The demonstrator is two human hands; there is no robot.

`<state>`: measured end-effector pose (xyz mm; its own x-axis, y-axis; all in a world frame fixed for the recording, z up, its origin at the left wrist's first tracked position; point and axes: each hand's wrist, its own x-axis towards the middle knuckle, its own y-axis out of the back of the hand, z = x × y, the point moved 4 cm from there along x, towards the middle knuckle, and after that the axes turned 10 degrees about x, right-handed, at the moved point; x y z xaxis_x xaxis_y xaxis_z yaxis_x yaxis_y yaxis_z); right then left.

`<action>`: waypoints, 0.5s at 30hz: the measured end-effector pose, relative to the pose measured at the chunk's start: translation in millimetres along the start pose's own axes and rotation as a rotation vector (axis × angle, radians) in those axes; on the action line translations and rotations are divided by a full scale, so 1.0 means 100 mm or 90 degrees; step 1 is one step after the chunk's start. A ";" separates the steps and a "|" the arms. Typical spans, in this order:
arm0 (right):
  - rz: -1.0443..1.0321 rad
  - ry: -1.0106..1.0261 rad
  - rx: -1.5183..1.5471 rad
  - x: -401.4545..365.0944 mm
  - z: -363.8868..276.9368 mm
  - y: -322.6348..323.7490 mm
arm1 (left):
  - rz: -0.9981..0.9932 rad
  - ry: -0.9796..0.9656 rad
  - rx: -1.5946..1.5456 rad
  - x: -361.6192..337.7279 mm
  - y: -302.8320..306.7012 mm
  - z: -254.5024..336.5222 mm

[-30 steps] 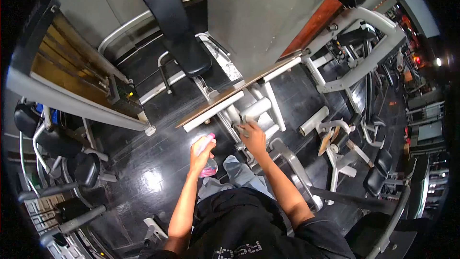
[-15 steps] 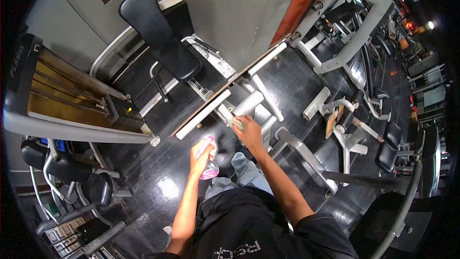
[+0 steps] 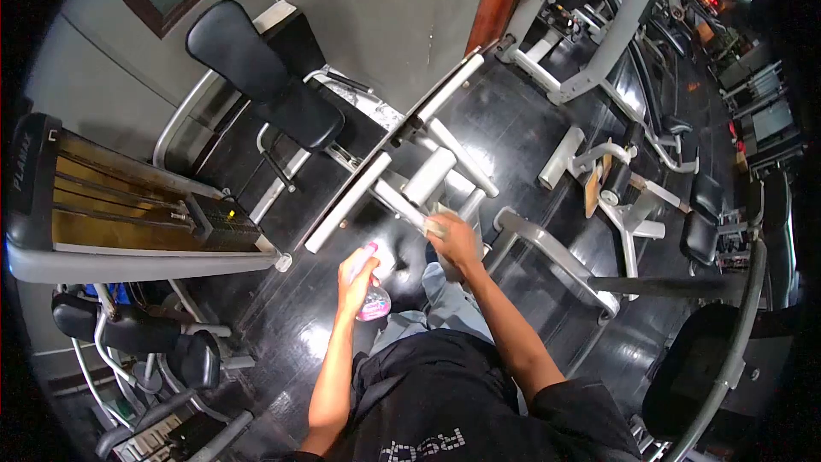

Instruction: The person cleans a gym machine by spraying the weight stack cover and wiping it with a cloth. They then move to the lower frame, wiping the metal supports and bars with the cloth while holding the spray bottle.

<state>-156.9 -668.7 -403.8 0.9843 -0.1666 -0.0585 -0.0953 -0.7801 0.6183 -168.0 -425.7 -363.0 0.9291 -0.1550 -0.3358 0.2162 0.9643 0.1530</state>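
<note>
My left hand (image 3: 354, 282) is wrapped round a clear spray bottle (image 3: 375, 304) with a pink nozzle and pink liquid in it. The bottle is held upright over the floor in front of my legs. Farther right, my right hand (image 3: 457, 241) is closed on a pale cloth (image 3: 437, 221). That cloth lies against the near end of a light-grey metal bar (image 3: 398, 202), part of a gym machine's frame. My fingers partly hide the cloth and the spot it touches.
A black padded seat (image 3: 312, 115) stands beyond the frame. To the left is a weight-stack machine (image 3: 145, 265). A curved grey tube frame (image 3: 547, 248) lies close to my right arm. More gym machines stand at the right, above a dark, shiny floor (image 3: 282, 312).
My right hand and the cloth have slid along the bar, toward me and to the right. The left hand keeps its hold on the spray bottle. The whole view has shifted slightly.
</note>
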 end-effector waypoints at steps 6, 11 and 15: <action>0.111 0.104 0.096 -0.29 0.21 -0.03 | -0.035 -0.016 0.043 -0.04 -0.02 -0.02; 0.091 -0.016 0.038 -0.69 0.45 0.12 | -0.066 0.005 0.033 -0.10 -0.05 -0.07; 0.173 0.093 0.083 -0.64 0.21 0.13 | -0.067 0.012 0.016 -0.21 -0.04 -0.11</action>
<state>-224.7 -680.7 -408.9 0.9300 -0.2985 0.2143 -0.3667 -0.7907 0.4902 -191.4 -424.0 -366.7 0.8947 -0.2513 -0.3694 0.3205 0.9370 0.1388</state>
